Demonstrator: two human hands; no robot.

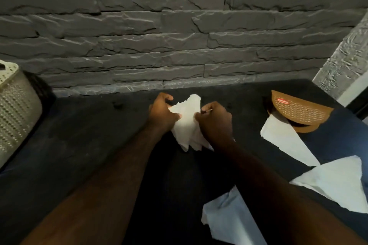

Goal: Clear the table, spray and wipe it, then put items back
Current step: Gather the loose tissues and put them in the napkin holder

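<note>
table back edge against stone wall | open room left, up to basket | paper sheets, brown holder crowding right | paper towel mid-table, gripped between left hand and right hand, close together
</note>
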